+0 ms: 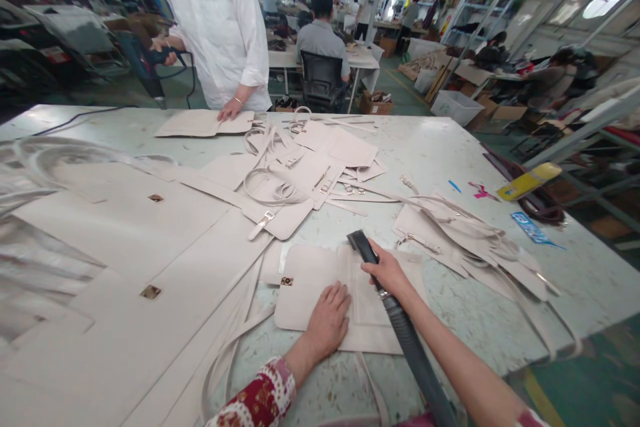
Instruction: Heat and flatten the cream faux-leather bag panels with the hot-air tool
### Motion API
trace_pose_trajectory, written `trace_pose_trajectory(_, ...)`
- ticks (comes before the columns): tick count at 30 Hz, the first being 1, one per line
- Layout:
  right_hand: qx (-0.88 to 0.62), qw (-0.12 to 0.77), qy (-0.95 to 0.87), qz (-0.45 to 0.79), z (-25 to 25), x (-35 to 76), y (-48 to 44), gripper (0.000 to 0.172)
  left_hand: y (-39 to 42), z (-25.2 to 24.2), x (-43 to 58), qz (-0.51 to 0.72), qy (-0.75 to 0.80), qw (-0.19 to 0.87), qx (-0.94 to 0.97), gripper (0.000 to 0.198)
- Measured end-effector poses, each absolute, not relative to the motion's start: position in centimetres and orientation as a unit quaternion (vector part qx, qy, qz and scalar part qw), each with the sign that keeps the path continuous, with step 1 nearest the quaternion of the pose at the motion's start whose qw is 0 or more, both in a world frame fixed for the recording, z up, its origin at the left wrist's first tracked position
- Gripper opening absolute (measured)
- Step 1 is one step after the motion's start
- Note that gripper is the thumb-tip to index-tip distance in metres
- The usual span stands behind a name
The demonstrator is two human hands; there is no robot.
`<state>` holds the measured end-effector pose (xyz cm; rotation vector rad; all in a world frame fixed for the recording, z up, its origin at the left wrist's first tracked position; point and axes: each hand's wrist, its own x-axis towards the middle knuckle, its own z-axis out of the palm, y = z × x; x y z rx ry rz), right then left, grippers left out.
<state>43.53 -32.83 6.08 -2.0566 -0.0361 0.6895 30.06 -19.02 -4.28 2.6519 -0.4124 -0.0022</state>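
A pale beige leather panel [313, 273] with a small metal clasp lies flat on the table in front of me. My left hand [327, 321] rests on it with fingers flat and together, pressing it down. My right hand [389, 271] is closed round a black hose-like tool [400, 327], whose flat nozzle tip [359, 240] touches the panel's far edge. The hose runs back along my right forearm toward the lower edge of view.
Large beige panels [130, 233] cover the left of the white table [450, 153]. Piles of cut pieces and straps [300, 173] lie in the middle and right [460, 240]. A person in white [220, 27] stands opposite, one hand on a panel [205, 123]. A yellow object [529, 181] lies at the right edge.
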Motion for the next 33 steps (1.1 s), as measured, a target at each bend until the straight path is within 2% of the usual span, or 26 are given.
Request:
trace_pose_trajectory(5, -0.779, 0.501, -0.008, 0.377, 5.9, 40.7, -37.1, 0.07, -17.9, -3.8, 30.5, -0.054, -0.172, 0.235, 0.955, 0.052)
trace_pose_trajectory(13, -0.777, 0.553, 0.012, 0.3, 2.6, 42.1, -35.2, 0.075, -15.2, -2.2, 32.4, -0.131, -0.292, 0.219, 0.922, 0.074)
trace_pose_trajectory(18, -0.741, 0.554, 0.007, 0.38, 4.7, 37.7, -39.0, 0.075, -15.4, -2.2, 32.4, -0.111, -0.292, 0.215, 0.925, 0.077)
trace_pose_trajectory(23, -0.713, 0.549, -0.013, 0.435, 5.3, 30.8, -42.2, 0.073, -15.1, -1.7, 32.7, -0.14, -0.298, 0.254, 0.909, 0.08)
trace_pose_trajectory(30, -0.745, 0.546, 0.001, 0.384, 5.5, 30.1, -40.1, 0.074, -14.6, -0.9, 33.0, -0.169, -0.277, 0.283, 0.902, 0.085)
trace_pose_trajectory(33, -0.725, 0.544, -0.024, 0.422, 5.7, 28.9, -40.4, 0.075, -14.7, -1.3, 32.8, -0.171, -0.283, 0.283, 0.9, 0.086)
